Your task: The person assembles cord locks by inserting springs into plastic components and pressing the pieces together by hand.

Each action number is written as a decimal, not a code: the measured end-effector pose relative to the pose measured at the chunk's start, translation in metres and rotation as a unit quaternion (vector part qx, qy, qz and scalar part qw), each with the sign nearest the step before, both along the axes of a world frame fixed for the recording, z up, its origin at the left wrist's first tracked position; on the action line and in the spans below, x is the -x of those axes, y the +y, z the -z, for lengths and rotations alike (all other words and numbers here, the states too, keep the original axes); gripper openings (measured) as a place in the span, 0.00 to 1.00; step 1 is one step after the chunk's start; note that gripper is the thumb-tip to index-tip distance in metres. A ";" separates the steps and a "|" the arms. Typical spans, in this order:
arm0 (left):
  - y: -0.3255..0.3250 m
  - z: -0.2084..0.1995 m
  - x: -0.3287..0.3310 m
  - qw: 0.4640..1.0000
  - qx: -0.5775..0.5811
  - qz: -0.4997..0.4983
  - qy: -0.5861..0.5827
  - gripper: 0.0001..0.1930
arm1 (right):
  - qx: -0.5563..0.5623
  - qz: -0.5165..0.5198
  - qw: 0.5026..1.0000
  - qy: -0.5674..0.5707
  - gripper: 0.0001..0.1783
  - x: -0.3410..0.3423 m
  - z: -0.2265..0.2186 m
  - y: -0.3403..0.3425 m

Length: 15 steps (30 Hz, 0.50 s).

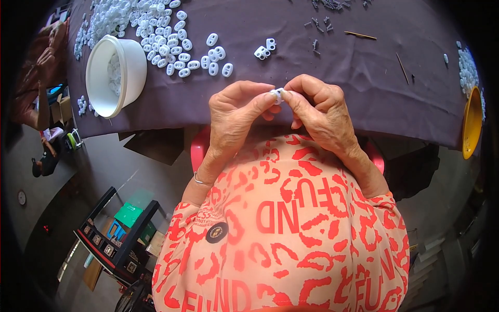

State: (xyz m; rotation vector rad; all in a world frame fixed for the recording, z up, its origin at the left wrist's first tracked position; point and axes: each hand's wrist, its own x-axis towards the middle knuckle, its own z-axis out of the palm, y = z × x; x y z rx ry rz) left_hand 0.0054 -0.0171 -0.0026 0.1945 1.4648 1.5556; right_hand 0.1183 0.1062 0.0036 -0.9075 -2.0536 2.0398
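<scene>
Between my fingertips, near the table's front edge, is a small white plastic cord lock (278,95), mostly hidden by my thumbs. My left hand (240,106) pinches it from the left, and my right hand (318,106) pinches it from the right. Just beyond my hands a few white cord-lock pieces (265,49) with dark holes lie together. Farther left, several oval two-hole white pieces (213,58) are scattered in front of a big heap of the same kind (156,31). Small dark metal springs (316,47) lie at the far right of centre.
A white plastic tub (132,70) lies tipped at the left, with white pieces inside. A thin brown stick (360,35) and another thin rod (402,67) rest on the dark tablecloth (364,93). At the right edge stands a yellow bowl (471,122) beside small pale pieces (468,67).
</scene>
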 end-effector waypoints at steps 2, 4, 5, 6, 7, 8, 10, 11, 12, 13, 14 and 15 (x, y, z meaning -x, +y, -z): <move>0.000 0.000 -0.001 1.000 -0.005 -0.002 0.003 0.07 | 0.042 -0.001 0.999 -0.025 0.07 0.001 -0.003 0.002; 0.000 0.001 -0.003 1.000 -0.009 -0.004 0.005 0.06 | 0.057 0.000 0.998 -0.030 0.07 0.001 -0.004 0.002; 0.001 0.000 -0.004 1.000 -0.007 -0.008 0.013 0.06 | 0.071 0.001 0.997 -0.034 0.07 0.001 -0.004 0.002; 0.002 0.000 -0.004 1.000 -0.005 -0.012 0.021 0.06 | 0.071 0.001 0.997 -0.035 0.07 0.001 -0.004 0.002; 0.002 0.000 -0.005 1.000 -0.005 -0.013 0.020 0.06 | 0.075 0.002 0.997 -0.027 0.07 0.002 -0.003 0.002; 0.002 0.001 -0.005 1.000 -0.008 -0.015 0.022 0.06 | 0.078 0.002 0.997 -0.020 0.07 0.002 -0.003 0.002; 0.003 0.001 -0.004 1.000 -0.011 -0.017 0.024 0.06 | 0.086 0.000 0.996 -0.026 0.07 0.003 -0.002 0.003; 0.003 0.002 -0.004 0.999 -0.009 -0.016 0.027 0.06 | 0.094 -0.003 0.995 -0.031 0.07 0.003 -0.002 0.003; 0.003 0.002 -0.003 0.999 -0.008 -0.016 0.031 0.06 | 0.094 -0.004 0.995 -0.033 0.07 0.003 -0.001 0.004; 0.004 0.002 -0.003 0.999 -0.008 -0.017 0.030 0.06 | 0.099 -0.005 0.995 -0.029 0.07 0.004 -0.001 0.004; 0.004 0.002 -0.002 0.999 -0.011 -0.009 0.040 0.06 | 0.104 -0.005 0.994 -0.025 0.07 0.004 0.000 0.004; 0.004 0.001 -0.002 0.999 -0.013 -0.002 0.051 0.05 | 0.104 -0.006 0.994 -0.026 0.07 0.005 0.000 0.005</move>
